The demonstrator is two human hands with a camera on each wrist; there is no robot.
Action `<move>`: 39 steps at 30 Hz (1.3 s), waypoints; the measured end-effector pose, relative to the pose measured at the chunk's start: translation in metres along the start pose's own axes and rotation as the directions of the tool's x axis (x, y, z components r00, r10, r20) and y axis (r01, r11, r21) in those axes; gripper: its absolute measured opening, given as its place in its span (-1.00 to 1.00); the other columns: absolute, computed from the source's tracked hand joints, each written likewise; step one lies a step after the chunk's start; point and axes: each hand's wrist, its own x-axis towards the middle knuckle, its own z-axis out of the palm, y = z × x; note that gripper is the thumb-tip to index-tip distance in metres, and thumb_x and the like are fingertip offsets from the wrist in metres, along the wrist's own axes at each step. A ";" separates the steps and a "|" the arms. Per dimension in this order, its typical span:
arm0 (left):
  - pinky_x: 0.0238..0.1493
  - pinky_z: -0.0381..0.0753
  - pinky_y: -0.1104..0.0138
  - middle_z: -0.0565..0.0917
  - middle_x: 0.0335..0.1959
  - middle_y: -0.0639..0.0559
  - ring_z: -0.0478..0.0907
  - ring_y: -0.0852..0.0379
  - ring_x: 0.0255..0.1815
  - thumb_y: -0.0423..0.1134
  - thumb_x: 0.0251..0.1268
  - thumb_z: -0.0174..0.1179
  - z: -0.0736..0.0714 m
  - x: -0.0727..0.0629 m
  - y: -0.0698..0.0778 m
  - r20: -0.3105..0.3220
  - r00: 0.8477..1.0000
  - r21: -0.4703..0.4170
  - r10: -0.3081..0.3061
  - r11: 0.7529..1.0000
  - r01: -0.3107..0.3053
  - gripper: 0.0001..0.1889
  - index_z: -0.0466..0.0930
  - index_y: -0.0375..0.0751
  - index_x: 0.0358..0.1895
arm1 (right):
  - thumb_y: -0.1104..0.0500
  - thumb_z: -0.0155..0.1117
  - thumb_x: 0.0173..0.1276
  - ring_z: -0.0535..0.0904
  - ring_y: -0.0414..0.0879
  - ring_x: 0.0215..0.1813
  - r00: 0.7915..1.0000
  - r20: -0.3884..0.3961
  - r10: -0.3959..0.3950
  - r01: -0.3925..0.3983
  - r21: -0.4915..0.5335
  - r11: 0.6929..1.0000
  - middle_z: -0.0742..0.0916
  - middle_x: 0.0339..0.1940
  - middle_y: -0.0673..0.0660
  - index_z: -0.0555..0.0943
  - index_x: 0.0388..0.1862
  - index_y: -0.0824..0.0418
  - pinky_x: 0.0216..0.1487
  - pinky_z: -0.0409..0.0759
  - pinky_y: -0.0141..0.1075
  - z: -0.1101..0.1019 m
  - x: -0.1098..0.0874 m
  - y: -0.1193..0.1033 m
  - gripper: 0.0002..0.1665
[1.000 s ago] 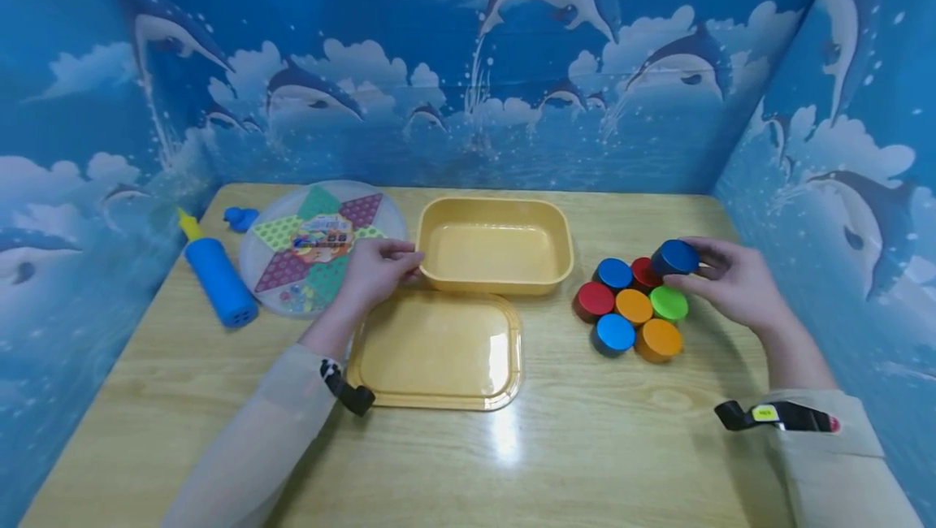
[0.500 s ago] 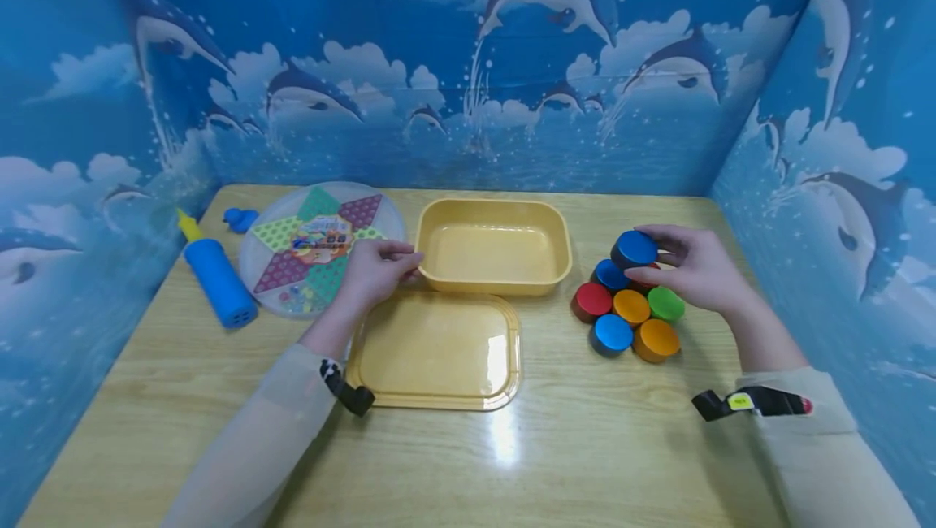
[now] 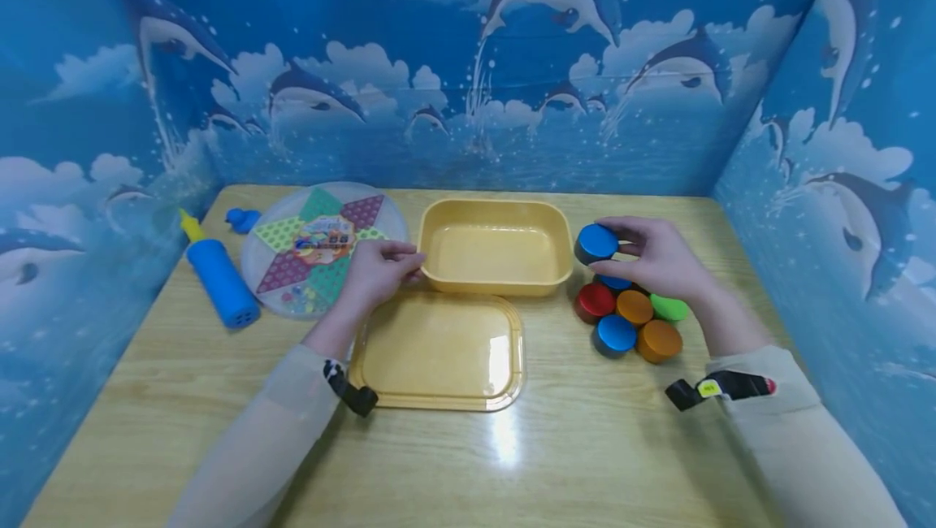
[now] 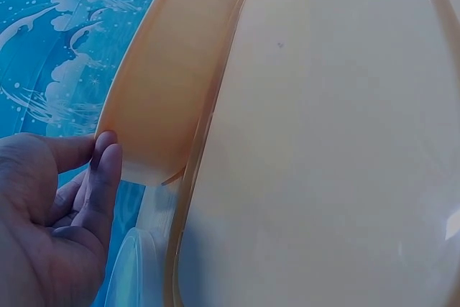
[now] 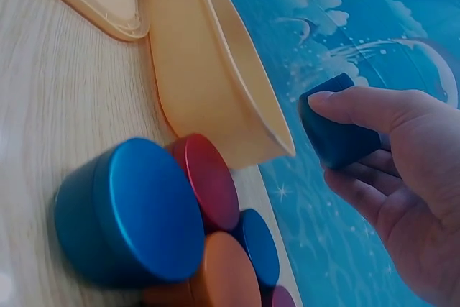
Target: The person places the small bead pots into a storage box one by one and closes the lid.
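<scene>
My left hand (image 3: 376, 272) pinches the left rim of a yellow plastic box (image 3: 497, 287) between thumb and fingers; the left wrist view shows this grip up close. Its inside looks bare in the head view. In my right hand (image 3: 658, 256) is a blue round tin (image 3: 596, 244), held up by thumb and fingers just right of the box. Below that hand stand more round tins in a cluster: red (image 3: 595, 302), orange (image 3: 634, 308), green (image 3: 669, 308) and a front blue tin (image 3: 614, 335). The hand partly covers the back ones.
A yellow lid (image 3: 439, 349) lies flat in front of the box. To the left are a round star-patterned game board (image 3: 322, 240), a blue pump (image 3: 222, 283) with a yellow tip and a small blue toy (image 3: 242, 220). Dolphin-printed curtains (image 3: 468, 146) enclose the table.
My right hand has carried the blue tin leftward from above the back right of the cluster to beside the box. My left hand has stayed on the box rim.
</scene>
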 end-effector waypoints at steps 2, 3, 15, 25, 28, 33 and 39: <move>-0.22 0.85 0.26 0.78 -0.18 -0.31 0.79 0.08 -0.37 -0.33 0.47 0.39 0.000 0.000 0.001 -0.001 1.000 0.003 -0.004 1.000 0.004 -0.67 0.68 -0.51 0.14 | 0.16 0.63 0.33 0.64 0.20 0.29 1.000 0.009 0.001 -0.001 0.004 1.000 0.66 0.35 0.28 0.55 0.44 0.33 0.31 0.64 0.08 0.003 0.004 -0.002 -0.24; -0.22 0.85 0.26 0.78 -0.18 -0.31 0.79 0.08 -0.37 -0.33 0.47 0.39 0.000 0.000 0.001 -0.001 1.000 0.002 -0.007 1.000 0.007 -0.67 0.68 -0.51 0.14 | 0.17 0.63 0.33 0.64 0.20 0.30 1.000 0.012 0.003 -0.003 0.010 1.000 0.66 0.35 0.27 0.56 0.44 0.32 0.32 0.64 0.07 0.005 0.007 -0.003 -0.25; -0.21 0.86 0.25 0.77 -0.15 -0.30 0.79 0.09 -0.38 -0.32 0.44 0.42 0.002 0.000 0.003 -0.032 0.998 -0.007 -0.045 0.999 0.044 -0.67 0.70 -0.47 0.13 | 0.20 0.59 0.37 0.58 0.22 0.37 0.998 0.058 -0.027 0.024 0.058 0.998 0.63 0.38 0.29 0.52 0.47 0.35 0.39 0.59 0.09 0.026 0.035 -0.016 -0.25; -0.20 0.86 0.25 0.77 -0.13 -0.31 0.79 0.09 -0.37 -0.32 0.45 0.41 0.002 0.001 0.002 -0.016 0.999 -0.022 -0.050 0.999 0.050 -0.68 0.69 -0.47 0.13 | 0.23 0.59 0.35 0.55 0.22 0.40 0.992 0.116 -0.046 0.035 0.099 0.994 0.60 0.41 0.29 0.49 0.49 0.35 0.43 0.56 0.08 0.052 0.065 -0.022 -0.22; -0.21 0.86 0.26 0.77 -0.14 -0.30 0.79 0.08 -0.36 -0.31 0.46 0.40 0.001 0.001 0.002 -0.011 0.999 -0.019 -0.041 0.999 0.041 -0.67 0.69 -0.47 0.14 | 0.24 0.60 0.34 0.55 0.22 0.40 0.990 0.129 -0.060 0.046 0.108 0.993 0.62 0.38 0.28 0.52 0.47 0.34 0.42 0.57 0.08 0.059 0.073 -0.022 -0.24; -0.22 0.85 0.26 0.77 -0.14 -0.30 0.79 0.09 -0.37 -0.31 0.44 0.42 0.001 0.001 0.002 -0.018 0.999 -0.027 -0.041 0.999 0.040 -0.68 0.70 -0.46 0.12 | 0.27 0.61 0.32 0.56 0.19 0.39 0.986 0.149 -0.071 0.056 0.099 0.993 0.65 0.34 0.25 0.56 0.42 0.33 0.42 0.58 0.08 0.071 0.085 -0.026 -0.28; -0.21 0.85 0.27 0.76 -0.14 -0.31 0.78 0.11 -0.39 -0.34 0.44 0.42 0.001 0.001 0.001 -0.015 0.999 -0.045 -0.050 0.998 0.049 -0.67 0.68 -0.49 0.12 | 0.29 0.61 0.30 0.58 0.20 0.37 0.980 0.172 -0.097 0.078 0.113 0.990 0.66 0.31 0.29 0.57 0.39 0.38 0.39 0.61 0.06 0.084 0.098 -0.029 -0.30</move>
